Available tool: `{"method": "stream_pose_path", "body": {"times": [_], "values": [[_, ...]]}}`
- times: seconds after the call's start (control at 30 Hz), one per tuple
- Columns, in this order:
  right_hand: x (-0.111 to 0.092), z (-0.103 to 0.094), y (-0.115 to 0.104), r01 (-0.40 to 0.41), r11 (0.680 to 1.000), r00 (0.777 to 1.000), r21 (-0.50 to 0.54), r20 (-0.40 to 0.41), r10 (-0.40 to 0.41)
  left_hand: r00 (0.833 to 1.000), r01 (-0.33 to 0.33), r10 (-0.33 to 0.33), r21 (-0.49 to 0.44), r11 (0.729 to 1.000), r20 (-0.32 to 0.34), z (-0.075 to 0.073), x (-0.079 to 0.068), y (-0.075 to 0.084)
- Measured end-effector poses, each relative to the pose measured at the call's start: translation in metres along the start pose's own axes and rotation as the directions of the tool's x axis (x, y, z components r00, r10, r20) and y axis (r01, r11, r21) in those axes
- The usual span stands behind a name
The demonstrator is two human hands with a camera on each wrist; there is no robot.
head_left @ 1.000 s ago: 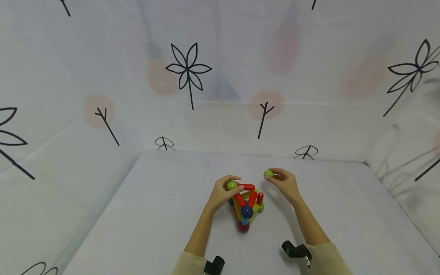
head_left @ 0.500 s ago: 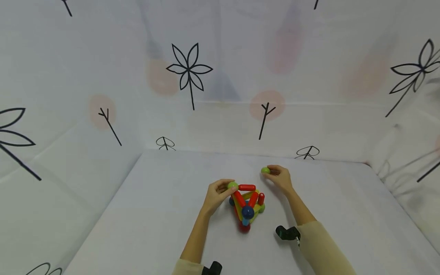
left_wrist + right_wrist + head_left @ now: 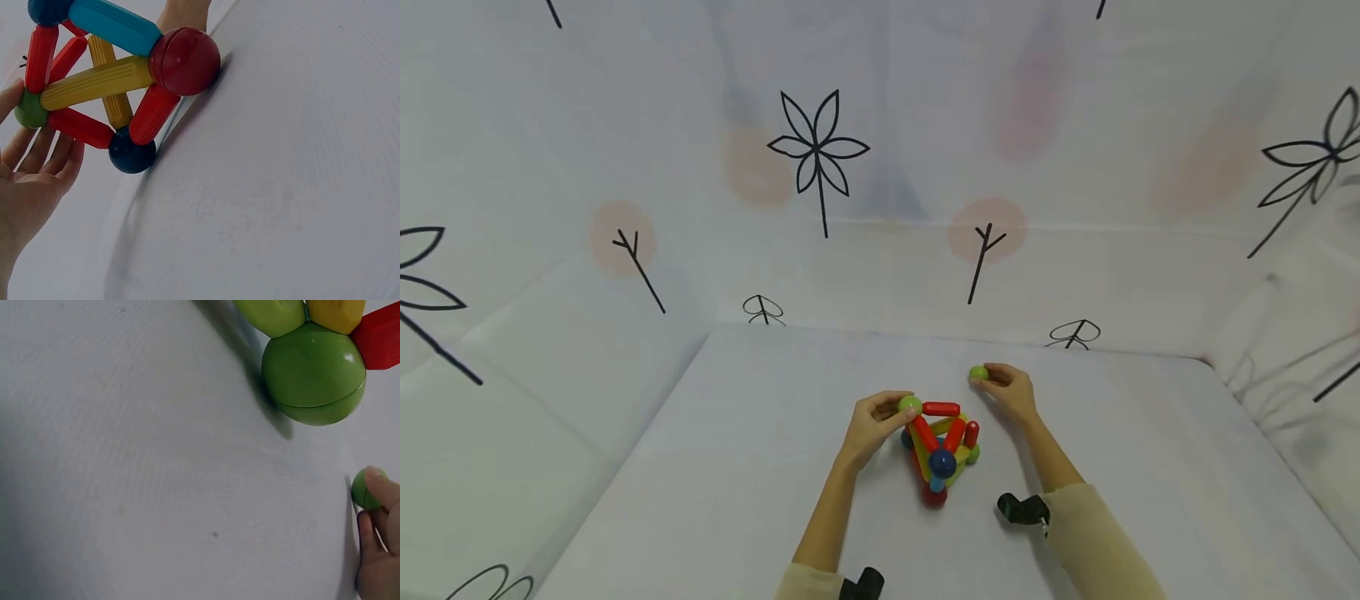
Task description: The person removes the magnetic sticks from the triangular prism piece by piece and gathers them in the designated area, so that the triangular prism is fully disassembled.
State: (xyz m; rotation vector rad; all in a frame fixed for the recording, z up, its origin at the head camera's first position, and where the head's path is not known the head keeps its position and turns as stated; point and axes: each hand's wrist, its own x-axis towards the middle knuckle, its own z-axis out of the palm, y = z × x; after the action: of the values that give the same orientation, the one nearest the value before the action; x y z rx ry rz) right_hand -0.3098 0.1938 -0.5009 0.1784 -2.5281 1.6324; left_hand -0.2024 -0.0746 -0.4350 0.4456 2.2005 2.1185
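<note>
A frame of magnetic balls and rods (image 3: 937, 446) stands on the table. At its upper left corner is a green ball (image 3: 910, 406), which my left hand (image 3: 867, 432) holds between thumb and fingers. In the left wrist view, a dark red ball (image 3: 190, 61) and a dark blue ball (image 3: 132, 152) join red, yellow and light blue rods. Beyond the frame, to its right, my right hand (image 3: 1015, 396) pinches a loose green ball (image 3: 978, 373), apart from the frame. Close in the right wrist view is another green ball (image 3: 315, 372) in the frame, with rods attached.
The white table (image 3: 737, 467) reaches back to a pale fabric wall (image 3: 880, 275) printed with flowers and twigs. A dark wrist camera (image 3: 1022, 509) sits at the right sleeve, another (image 3: 862, 585) at the left.
The right hand has moved slightly left and farther back with its green ball. The left hand has shifted a little left and its fingers have changed position on the frame's ball. The frame stays put.
</note>
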Motion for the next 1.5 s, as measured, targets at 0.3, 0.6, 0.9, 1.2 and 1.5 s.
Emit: {"method": "stream_pose_path", "body": {"times": [0.3, 0.6, 0.9, 1.2, 1.5], "values": [[-0.005, 0.001, 0.000, -0.008, 1.000, 1.000, 0.009, 0.023, 0.008, 1.000, 0.003, -0.003, -0.024, 1.000, -0.001, 0.000, 0.002, -0.001], [-0.014, 0.004, -0.001, -0.085, 0.995, 0.996, 0.044, 0.023, 0.084, 1.000, 0.006, -0.006, -0.042, 0.999, 0.003, -0.001, 0.001, -0.004], [-0.036, 0.005, -0.013, -0.159, 0.984, 0.985, 0.079, -0.048, 0.163, 1.000, 0.011, -0.011, -0.057, 0.998, -0.002, 0.001, -0.001, -0.004], [-0.061, 0.006, -0.039, -0.007, 0.990, 0.986, 0.144, -0.164, 0.031, 1.000, 0.013, -0.012, -0.095, 0.995, 0.006, 0.004, -0.005, -0.006], [-0.079, 0.002, -0.076, 0.099, 0.981, 0.986, 0.165, 0.116, -0.119, 1.000, 0.010, -0.012, -0.124, 0.992, -0.013, 0.008, -0.005, -0.020]]}}
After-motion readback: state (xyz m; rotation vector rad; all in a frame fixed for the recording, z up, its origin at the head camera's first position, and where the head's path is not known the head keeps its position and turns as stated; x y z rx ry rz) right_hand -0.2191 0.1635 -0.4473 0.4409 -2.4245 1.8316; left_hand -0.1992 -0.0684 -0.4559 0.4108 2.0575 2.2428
